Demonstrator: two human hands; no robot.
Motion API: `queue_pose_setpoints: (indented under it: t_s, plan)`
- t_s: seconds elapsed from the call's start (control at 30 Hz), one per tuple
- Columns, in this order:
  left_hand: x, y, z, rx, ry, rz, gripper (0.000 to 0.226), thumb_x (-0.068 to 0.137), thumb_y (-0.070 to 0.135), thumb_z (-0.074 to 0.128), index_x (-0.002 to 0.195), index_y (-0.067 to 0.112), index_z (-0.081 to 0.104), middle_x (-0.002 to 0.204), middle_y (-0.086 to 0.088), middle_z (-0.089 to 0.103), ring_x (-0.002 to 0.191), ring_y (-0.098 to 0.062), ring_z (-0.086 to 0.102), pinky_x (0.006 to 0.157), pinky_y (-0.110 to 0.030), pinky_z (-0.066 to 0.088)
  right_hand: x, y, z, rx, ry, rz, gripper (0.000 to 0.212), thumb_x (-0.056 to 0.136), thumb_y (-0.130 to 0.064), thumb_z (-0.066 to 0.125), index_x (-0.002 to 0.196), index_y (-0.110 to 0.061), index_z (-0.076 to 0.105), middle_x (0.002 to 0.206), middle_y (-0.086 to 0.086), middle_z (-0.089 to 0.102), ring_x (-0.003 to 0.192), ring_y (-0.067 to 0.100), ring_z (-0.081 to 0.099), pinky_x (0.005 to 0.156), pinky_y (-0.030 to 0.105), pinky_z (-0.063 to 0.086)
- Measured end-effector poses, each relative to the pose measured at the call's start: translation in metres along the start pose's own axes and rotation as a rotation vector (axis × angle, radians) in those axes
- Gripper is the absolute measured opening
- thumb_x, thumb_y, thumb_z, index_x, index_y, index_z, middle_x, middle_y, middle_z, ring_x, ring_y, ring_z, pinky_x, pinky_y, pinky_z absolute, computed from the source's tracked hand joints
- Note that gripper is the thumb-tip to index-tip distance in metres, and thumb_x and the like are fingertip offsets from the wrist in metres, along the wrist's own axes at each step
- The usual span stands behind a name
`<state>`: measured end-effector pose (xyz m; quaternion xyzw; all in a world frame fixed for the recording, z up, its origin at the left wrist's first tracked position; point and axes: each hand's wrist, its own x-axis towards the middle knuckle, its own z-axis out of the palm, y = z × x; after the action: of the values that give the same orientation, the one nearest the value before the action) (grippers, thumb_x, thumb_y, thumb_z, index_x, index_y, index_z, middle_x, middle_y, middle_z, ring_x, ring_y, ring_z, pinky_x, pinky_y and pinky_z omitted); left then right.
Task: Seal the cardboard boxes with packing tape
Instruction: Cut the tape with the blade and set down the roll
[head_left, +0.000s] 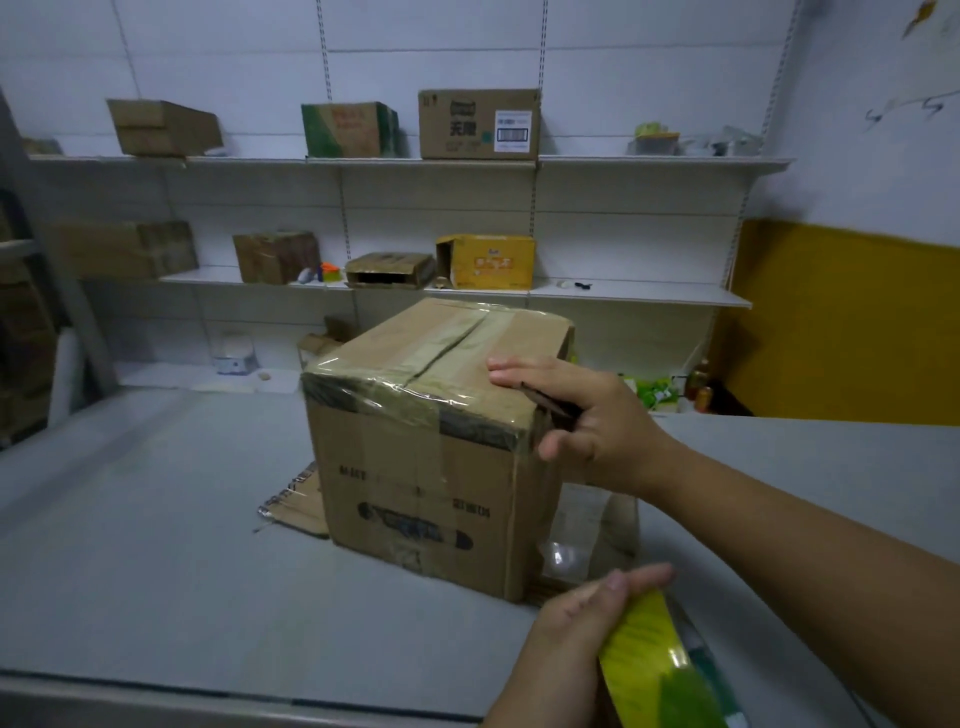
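Note:
A brown cardboard box (415, 478) stands on the grey table (156, 519). Its top flaps are closed, with clear tape along the seam and a dark band on the front top edge. My right hand (587, 415) lies on the box's top right edge, fingers spread, with a thin dark tool (550, 400) tucked between them. My left hand (576, 618) grips a yellow-green tape roll (649, 670) low at the right. A strip of clear tape (587, 525) runs from the roll up to the box's right side.
A flattened piece of cardboard (296, 504) lies under the box's left side. White wall shelves (623, 296) behind hold several other boxes. Bottles (701, 389) and green packs stand behind the table at the right. The table's front edge runs along the bottom.

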<state>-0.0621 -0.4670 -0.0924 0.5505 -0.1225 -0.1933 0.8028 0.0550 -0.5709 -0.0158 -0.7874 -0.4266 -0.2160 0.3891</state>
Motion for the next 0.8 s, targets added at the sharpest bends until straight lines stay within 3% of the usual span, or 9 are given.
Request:
queue_pose_setpoints:
  t_s: [0.17, 0.27, 0.33, 0.43, 0.53, 0.6, 0.67, 0.7, 0.8]
  plan:
    - [0.001, -0.006, -0.003, -0.006, 0.025, 0.007, 0.024, 0.083, 0.039, 0.055, 0.089, 0.032, 0.077, 0.092, 0.004, 0.074, 0.087, -0.005, 0.066, 0.082, -0.017, 0.050, -0.001, -0.002, 0.006, -0.029, 0.070, 0.002, 0.067, 0.082, -0.070, 0.044, 0.125, -0.021, 0.057, 0.129, -0.004, 0.058, 0.124, 0.010, 0.052, 0.104, 0.032, 0.043]
    - [-0.005, -0.003, -0.001, 0.020, 0.032, 0.014, 0.024, 0.093, 0.024, 0.049, 0.105, 0.025, 0.070, 0.086, 0.010, 0.073, 0.075, 0.003, 0.067, 0.064, -0.010, 0.051, -0.006, -0.008, -0.003, -0.068, 0.053, 0.044, 0.068, 0.078, -0.074, 0.048, 0.123, -0.024, 0.057, 0.128, -0.015, 0.056, 0.123, 0.006, 0.052, 0.100, 0.027, 0.045]
    - [-0.009, -0.003, -0.001, 0.035, 0.021, 0.007, 0.023, 0.094, 0.021, 0.047, 0.106, 0.028, 0.065, 0.096, 0.011, 0.071, 0.067, 0.005, 0.067, 0.055, -0.011, 0.050, -0.010, -0.015, -0.006, -0.147, 0.086, 0.090, 0.063, 0.073, -0.066, 0.059, 0.120, -0.023, 0.060, 0.124, -0.019, 0.056, 0.115, 0.005, 0.057, 0.092, 0.032, 0.052]
    - [-0.011, -0.004, 0.003, 0.030, 0.010, -0.009, 0.027, 0.082, 0.041, 0.054, 0.106, 0.048, 0.065, 0.121, 0.005, 0.064, 0.073, -0.013, 0.069, 0.061, -0.024, 0.055, -0.004, -0.027, 0.002, -0.284, 0.094, 0.121, 0.058, 0.072, -0.057, 0.057, 0.118, -0.023, 0.060, 0.121, -0.020, 0.056, 0.106, 0.004, 0.060, 0.084, 0.032, 0.055]
    - [-0.011, -0.006, 0.004, -0.030, -0.030, -0.036, 0.032, 0.075, 0.046, 0.055, 0.104, 0.051, 0.065, 0.119, -0.004, 0.065, 0.065, -0.023, 0.066, 0.059, -0.032, 0.055, -0.002, -0.034, -0.003, -0.171, -0.045, 0.278, 0.067, 0.070, -0.067, 0.052, 0.125, -0.029, 0.055, 0.128, -0.024, 0.046, 0.110, -0.004, 0.052, 0.087, 0.020, 0.049]
    - [-0.010, -0.006, 0.002, -0.062, -0.044, -0.038, 0.032, 0.073, 0.042, 0.056, 0.103, 0.047, 0.066, 0.103, -0.003, 0.071, 0.067, -0.022, 0.065, 0.059, -0.033, 0.055, -0.016, -0.037, -0.014, 0.011, 0.086, 0.349, 0.053, 0.072, -0.064, 0.058, 0.112, -0.030, 0.060, 0.123, -0.020, 0.050, 0.094, -0.006, 0.058, 0.074, 0.017, 0.052]
    - [-0.009, -0.006, 0.001, -0.062, -0.030, -0.026, 0.030, 0.074, 0.038, 0.057, 0.100, 0.044, 0.070, 0.093, 0.000, 0.073, 0.073, -0.021, 0.066, 0.066, -0.035, 0.054, -0.036, -0.043, -0.026, 0.065, 0.268, 0.457, 0.032, 0.075, -0.057, 0.065, 0.094, -0.031, 0.063, 0.095, -0.015, 0.062, 0.067, 0.002, 0.059, 0.061, 0.020, 0.049]
    - [-0.008, -0.006, 0.003, -0.053, -0.024, -0.020, 0.027, 0.076, 0.035, 0.057, 0.099, 0.041, 0.071, 0.093, 0.001, 0.073, 0.077, -0.020, 0.066, 0.070, -0.036, 0.054, -0.045, -0.048, -0.031, 0.070, 0.234, 0.558, 0.031, 0.075, -0.056, 0.065, 0.091, -0.030, 0.065, 0.086, -0.011, 0.065, 0.059, 0.004, 0.057, 0.058, 0.021, 0.047]
    - [-0.005, 0.000, 0.014, -0.011, -0.007, -0.018, 0.024, 0.090, 0.019, 0.053, 0.095, 0.031, 0.073, 0.093, 0.001, 0.074, 0.082, -0.014, 0.066, 0.072, -0.029, 0.053, -0.063, -0.060, -0.034, 0.084, -0.145, 0.833, 0.042, 0.073, -0.056, 0.060, 0.084, -0.016, 0.070, 0.077, 0.003, 0.067, 0.051, 0.002, 0.053, 0.051, 0.017, 0.044]
